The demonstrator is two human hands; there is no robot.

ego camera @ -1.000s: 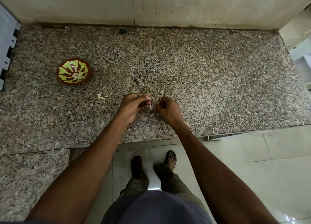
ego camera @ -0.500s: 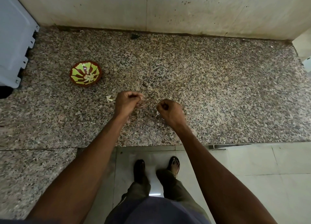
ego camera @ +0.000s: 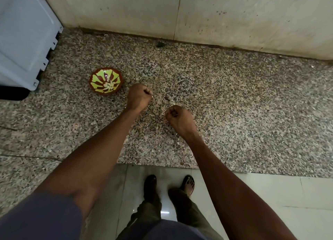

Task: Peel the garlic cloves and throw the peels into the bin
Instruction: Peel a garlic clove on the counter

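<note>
Both hands hover over the speckled granite table [ego camera: 234,95], near the middle of the frame and a little apart. The left hand [ego camera: 138,96] is curled into a fist, with a small pale bit showing at its fingertips, too small to name. The right hand [ego camera: 180,118] is also curled tight; whether it holds anything cannot be told. Left of the left hand, close by, a brown bowl [ego camera: 106,81] with green petals painted inside holds pale garlic cloves [ego camera: 109,85] at its centre. A grey bin [ego camera: 23,41] fills the upper left corner.
</note>
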